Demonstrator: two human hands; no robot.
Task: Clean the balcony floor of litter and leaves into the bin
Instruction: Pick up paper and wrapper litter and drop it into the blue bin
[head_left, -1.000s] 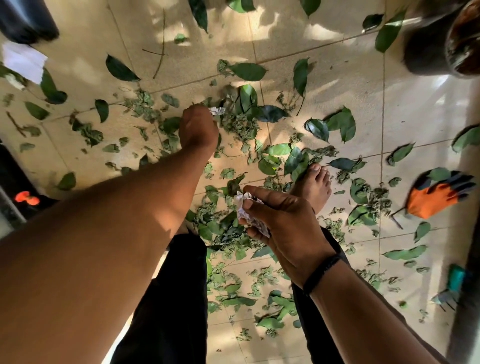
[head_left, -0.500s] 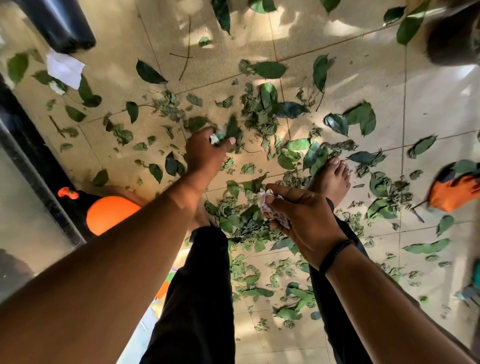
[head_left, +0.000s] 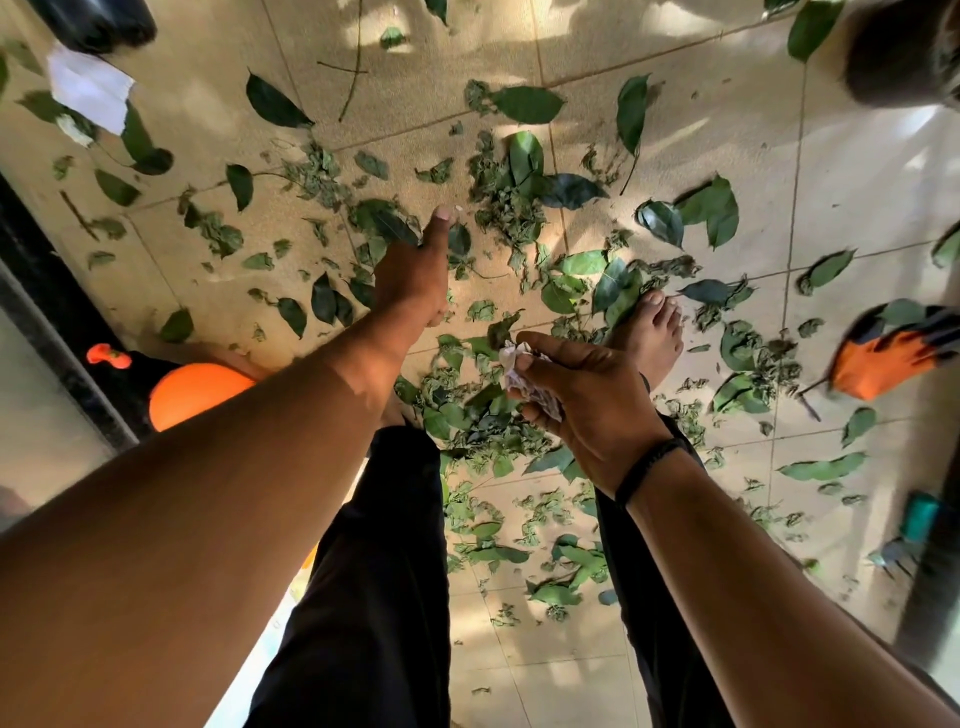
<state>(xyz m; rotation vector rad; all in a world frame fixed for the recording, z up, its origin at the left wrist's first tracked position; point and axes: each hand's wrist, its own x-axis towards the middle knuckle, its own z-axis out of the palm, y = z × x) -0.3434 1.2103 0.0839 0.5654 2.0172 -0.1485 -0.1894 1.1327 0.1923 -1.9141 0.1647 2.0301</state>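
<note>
The right hand (head_left: 587, 400) is basically acting as the collection pouch: fingers and thumb curled round a crumpled wad of white paper (head_left: 524, 376), held at about knee level so the other hand is free to do the picking. Makes sense, you gather a handful first and only then walk to the bin. I can't say for sure which thing is the bin; there's a dark rounded shape at the top left corner and another at the top right, both cut off.

The left hand (head_left: 413, 275) is stretched way out and down toward the floor, arm almost straight. Thumb sticks out past the leaves, but the fingers are tucked under the palm from this angle, so I can't tell if they're pinching anything or just reaching. A tiny white scrap (head_left: 459, 210) lies right off the thumb tip, my guess is that's the target.

Leaves (head_left: 524, 171) are scattered all over the tiles beyond and beside both sets of fingers, thickest around the bare foot (head_left: 652, 332). A bigger white sheet (head_left: 88, 88) lies far off, past the left fingers. Loads still to do.
</note>
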